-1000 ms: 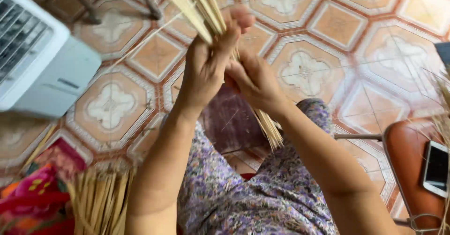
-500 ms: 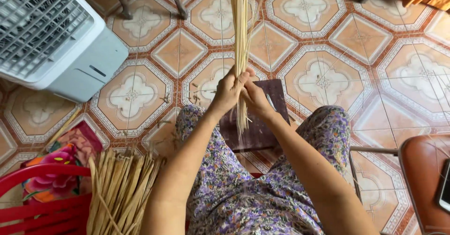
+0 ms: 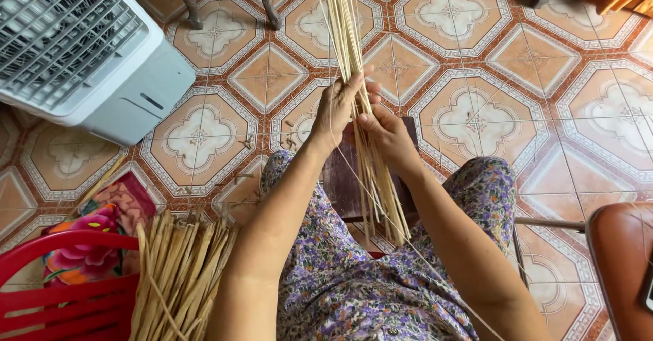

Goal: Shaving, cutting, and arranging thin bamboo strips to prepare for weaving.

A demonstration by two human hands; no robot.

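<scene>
Between left hand and right hand — thin, pale straw strips.

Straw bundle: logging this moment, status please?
Left hand and right hand both gripping the straw bundle, upright over lap. Spare stalks lower left. Nothing obstructing.

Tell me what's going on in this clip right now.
A seated person in floral clothing holds a long bundle of thin pale strips upright over the lap. The left hand grips the bundle, and the right hand pinches the strips just below it. The strips' lower ends hang to the knees. More cut stalks lie by a red plastic chair to the left, and a white fan unit stands on the patterned tile floor.
</scene>
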